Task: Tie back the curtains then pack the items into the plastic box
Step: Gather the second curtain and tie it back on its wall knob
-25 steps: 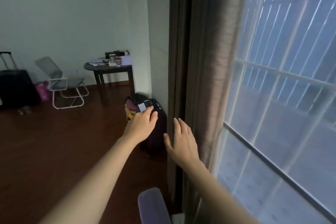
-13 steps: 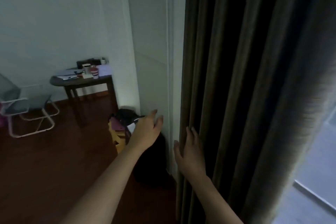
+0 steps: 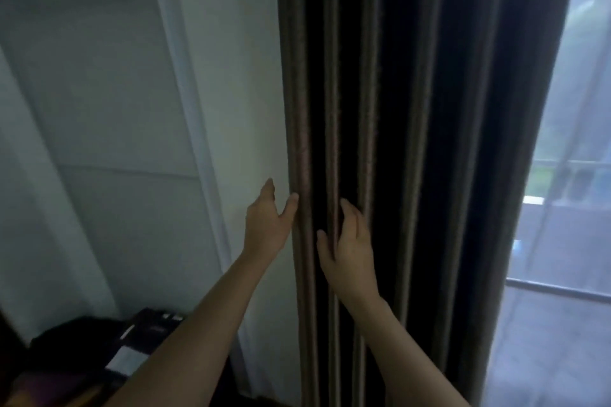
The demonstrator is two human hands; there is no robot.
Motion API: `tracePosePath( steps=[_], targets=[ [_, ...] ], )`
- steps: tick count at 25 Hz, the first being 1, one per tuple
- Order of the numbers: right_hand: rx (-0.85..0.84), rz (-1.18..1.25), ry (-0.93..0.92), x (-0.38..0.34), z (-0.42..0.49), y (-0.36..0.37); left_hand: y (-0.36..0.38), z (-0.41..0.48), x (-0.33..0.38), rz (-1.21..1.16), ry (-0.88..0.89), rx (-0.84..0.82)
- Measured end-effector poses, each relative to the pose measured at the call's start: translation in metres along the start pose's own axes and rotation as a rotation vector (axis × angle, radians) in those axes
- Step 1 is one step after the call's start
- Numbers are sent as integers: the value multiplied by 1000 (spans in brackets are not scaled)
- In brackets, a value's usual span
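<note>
1. The curtain [image 3: 413, 109] hangs in one gathered bunch of dark upright pleats. Its long axis runs straight up and down, passing above and below both hands. It is directly in front of the right hand and just to the right of the left hand.
2. The window [image 3: 568, 175] shows pale beyond the curtain's far edge, well off to the right of the right hand.
3. The wall [image 3: 238, 109] lies behind and to the left of the left hand, meeting the curtain's near edge beside the thumb.
4. Some dark bags [image 3: 99, 353] sit low down, below and to the left of the left forearm. No plastic box and no tie-back cord can be seen.
5. The right hand [image 3: 350, 251] is the nearer one to the body of the curtain. One pleat runs between its thumb and its lightly bent fingers in a loose pinch, with the fingertips tucked into the fold.
6. The left hand [image 3: 266, 228] is spread open with straight fingers and holds nothing. Only its thumb touches the curtain's left edge, and the fingers point up along the wall.
7. My judgement is that the curtain step is only starting, since the bunch is not yet bound. The next move depends on the two hands flanking the upright bundle. The left would close in rightward around the edge, and the right would gather from the front, across the pleats.
</note>
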State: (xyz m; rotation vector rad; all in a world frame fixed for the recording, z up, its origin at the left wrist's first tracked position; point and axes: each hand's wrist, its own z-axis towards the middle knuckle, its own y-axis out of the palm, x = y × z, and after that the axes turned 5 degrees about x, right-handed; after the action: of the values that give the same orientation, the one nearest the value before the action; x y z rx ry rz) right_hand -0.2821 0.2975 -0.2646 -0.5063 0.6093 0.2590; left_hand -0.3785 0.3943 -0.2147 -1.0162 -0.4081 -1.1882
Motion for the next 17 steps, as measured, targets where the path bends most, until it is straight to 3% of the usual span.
tracePosePath(
  steps=[6,13,17],
  targets=[
    [156,-131,-169,-61,94,-31,-33,69,72,-74,212,59],
    [169,-196,-156,-82,150,-36,-33,100,101,-67,275,97],
    [69,-270,-2,-78,158,-20,-20,123,98,-170,222,-14]
  ],
)
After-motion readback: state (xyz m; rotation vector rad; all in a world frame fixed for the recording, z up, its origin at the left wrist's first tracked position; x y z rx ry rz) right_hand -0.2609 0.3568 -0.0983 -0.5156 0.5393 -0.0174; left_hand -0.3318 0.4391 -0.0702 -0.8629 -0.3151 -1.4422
